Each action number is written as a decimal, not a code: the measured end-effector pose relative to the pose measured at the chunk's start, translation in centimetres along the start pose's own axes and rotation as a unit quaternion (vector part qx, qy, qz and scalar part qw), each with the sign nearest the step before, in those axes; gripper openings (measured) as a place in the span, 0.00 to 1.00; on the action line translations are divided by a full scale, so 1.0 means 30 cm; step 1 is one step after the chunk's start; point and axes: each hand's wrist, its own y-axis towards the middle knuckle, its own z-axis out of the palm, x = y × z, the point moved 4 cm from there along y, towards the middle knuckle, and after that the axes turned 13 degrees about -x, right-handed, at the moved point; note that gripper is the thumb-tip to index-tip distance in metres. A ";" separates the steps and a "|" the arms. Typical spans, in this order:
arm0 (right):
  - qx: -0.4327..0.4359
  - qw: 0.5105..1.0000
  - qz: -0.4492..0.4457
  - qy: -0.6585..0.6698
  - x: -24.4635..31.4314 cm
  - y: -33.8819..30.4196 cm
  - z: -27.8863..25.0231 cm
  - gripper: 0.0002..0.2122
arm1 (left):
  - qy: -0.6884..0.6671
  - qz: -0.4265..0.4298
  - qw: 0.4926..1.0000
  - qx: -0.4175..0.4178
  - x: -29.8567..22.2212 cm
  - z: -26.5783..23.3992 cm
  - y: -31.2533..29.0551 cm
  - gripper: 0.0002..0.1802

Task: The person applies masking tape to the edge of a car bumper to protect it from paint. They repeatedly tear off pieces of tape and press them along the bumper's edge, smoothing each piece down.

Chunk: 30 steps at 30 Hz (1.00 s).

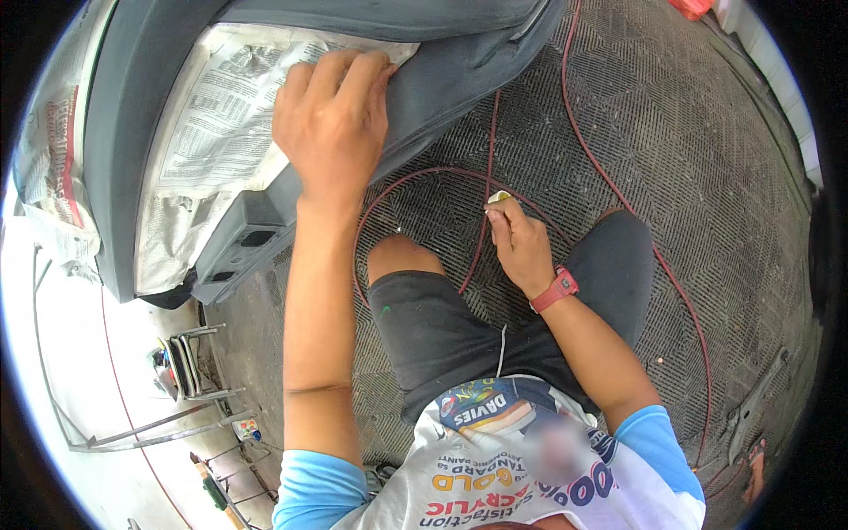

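A dark grey car bumper (424,106) stands at the upper left, with a sheet of newspaper (225,115) covering a recess in it. Over the right part of this sheet is my left hand (331,119), its fingers bent and drawn together at the surface. The fingertips are turned away, so anything pinched in them is hidden. My right hand (519,243), with a red watch on its wrist, is above my lap, apart from the bumper. Between its thumb and fingers it grips a small roll of tape (500,196), pale with a yellowish inside.
More newspaper (57,177) hangs at the bumper's far left. A red hose (609,181) loops across the dark ribbed floor mat (707,221), passing near my knees. At the lower left stand a metal frame (132,433) and stacked chairs (183,362). A bare foot (755,473) shows at the lower right.
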 end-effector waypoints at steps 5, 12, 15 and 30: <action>0.014 1.000 0.006 -0.002 -0.014 0.003 0.008 0.06 | 0.112 0.091 0.989 0.038 0.056 0.032 -0.003 0.11; 0.015 0.999 0.029 -0.006 -0.021 0.012 0.004 0.07 | 0.141 0.029 0.989 -0.035 0.093 0.019 -0.045 0.28; 0.017 0.999 0.038 0.001 -0.023 0.008 0.009 0.07 | 0.127 -0.001 0.989 -0.073 0.120 0.014 -0.045 0.43; 0.032 0.999 0.042 0.011 -0.040 0.010 0.021 0.07 | 0.127 -0.016 0.991 -0.041 0.141 0.006 -0.070 0.40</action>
